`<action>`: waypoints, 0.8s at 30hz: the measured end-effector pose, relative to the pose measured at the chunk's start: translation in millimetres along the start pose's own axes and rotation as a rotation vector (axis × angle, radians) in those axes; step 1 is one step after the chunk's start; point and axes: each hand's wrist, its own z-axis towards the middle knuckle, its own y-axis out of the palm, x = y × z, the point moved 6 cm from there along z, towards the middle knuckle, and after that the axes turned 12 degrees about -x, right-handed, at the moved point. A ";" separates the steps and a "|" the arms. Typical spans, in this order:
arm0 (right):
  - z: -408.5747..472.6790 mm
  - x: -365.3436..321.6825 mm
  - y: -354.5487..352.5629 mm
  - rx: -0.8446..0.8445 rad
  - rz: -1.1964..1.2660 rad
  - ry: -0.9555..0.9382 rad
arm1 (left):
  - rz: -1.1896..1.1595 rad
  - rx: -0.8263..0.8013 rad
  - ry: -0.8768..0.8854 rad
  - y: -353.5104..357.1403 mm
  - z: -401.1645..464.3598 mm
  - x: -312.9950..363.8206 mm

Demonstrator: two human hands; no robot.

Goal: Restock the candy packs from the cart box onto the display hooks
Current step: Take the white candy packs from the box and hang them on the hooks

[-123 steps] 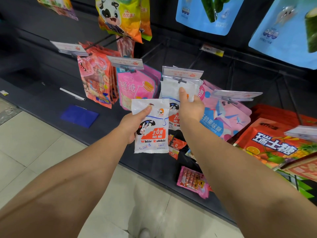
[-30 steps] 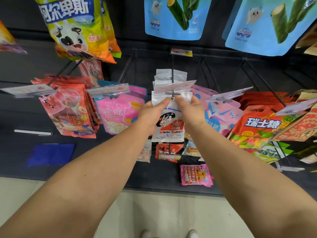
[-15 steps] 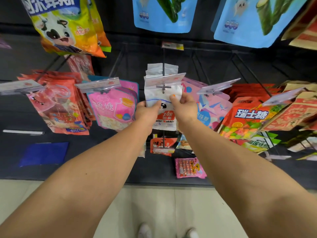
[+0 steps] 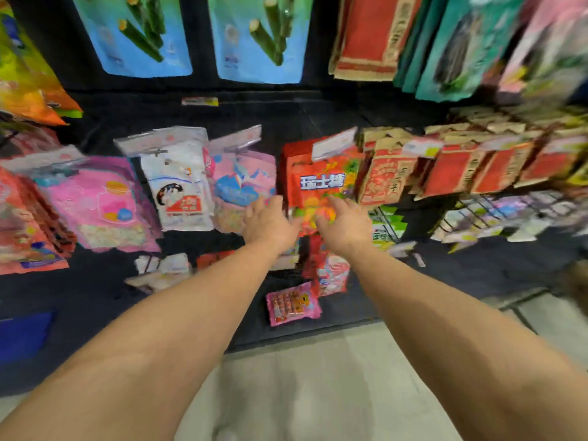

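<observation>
The white White Rabbit candy pack (image 4: 179, 189) hangs on its display hook (image 4: 159, 144) under a clear price tag, left of centre. Neither hand touches it. My left hand (image 4: 269, 222) is to its right, fingers apart and empty, in front of the pink pack (image 4: 241, 186). My right hand (image 4: 345, 226) is also empty with fingers spread, just below the red-orange fruit candy pack (image 4: 321, 189). The frame is blurred by motion. The cart box is out of view.
Hooks of pink (image 4: 101, 202), red and brown packs (image 4: 385, 176) fill the row. Blue bags (image 4: 257, 36) hang above. Loose packs, one of them pink (image 4: 292, 303), lie on the dark bottom shelf (image 4: 95, 300). Pale floor tiles (image 4: 318, 377) run below.
Both hands have let go of the white candy pack, which now hangs on the hook. They have moved right and down, and the view has swung to the right.
</observation>
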 end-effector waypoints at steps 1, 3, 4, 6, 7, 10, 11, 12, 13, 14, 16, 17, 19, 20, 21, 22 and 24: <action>-14.9 32.1 -17.7 0.015 -0.085 0.039 | 0.084 -0.038 0.049 20.5 -13.5 33.7; -45.6 97.8 -54.3 0.015 -0.191 0.128 | 0.197 -0.090 0.161 60.4 -43.1 103.7; -61.0 130.3 -72.7 0.017 -0.213 0.174 | 0.234 -0.120 0.219 79.0 -58.6 139.2; -92.5 187.9 -106.7 0.046 -0.244 0.252 | 0.292 -0.174 0.323 112.3 -84.9 203.3; -108.2 214.8 -121.3 0.061 -0.257 0.289 | 0.309 -0.196 0.368 127.7 -97.0 233.2; -149.2 286.3 -160.3 0.093 -0.230 0.393 | 0.340 -0.253 0.504 166.1 -130.5 312.0; -160.8 309.4 -172.1 0.108 -0.204 0.426 | 0.354 -0.268 0.545 178.6 -139.7 335.6; -171.7 331.0 -182.9 0.125 -0.182 0.458 | 0.371 -0.278 0.583 190.6 -148.4 357.2; -182.0 352.4 -192.6 0.140 -0.163 0.492 | 0.388 -0.292 0.619 203.1 -156.2 378.1; -191.8 372.9 -201.1 0.152 -0.146 0.528 | 0.403 -0.309 0.651 216.0 -162.8 398.2; -205.2 413.6 -214.0 0.169 -0.121 0.594 | 0.419 -0.348 0.706 242.0 -171.5 436.1; -209.7 432.8 -220.1 0.181 -0.119 0.623 | 0.424 -0.363 0.736 255.3 -174.3 454.5; -213.7 471.5 -233.4 0.206 -0.116 0.678 | 0.431 -0.387 0.795 281.7 -178.1 491.2; -213.4 490.5 -241.3 0.215 -0.110 0.706 | 0.432 -0.397 0.821 294.3 -178.0 509.5; -211.0 509.3 -249.9 0.223 -0.106 0.730 | 0.432 -0.409 0.844 306.4 -176.0 528.4; -207.0 527.7 -260.2 0.233 -0.106 0.750 | 0.432 -0.422 0.866 317.9 -172.1 548.4; -196.8 563.6 -281.9 0.257 -0.100 0.788 | 0.430 -0.432 0.905 338.0 -159.8 590.2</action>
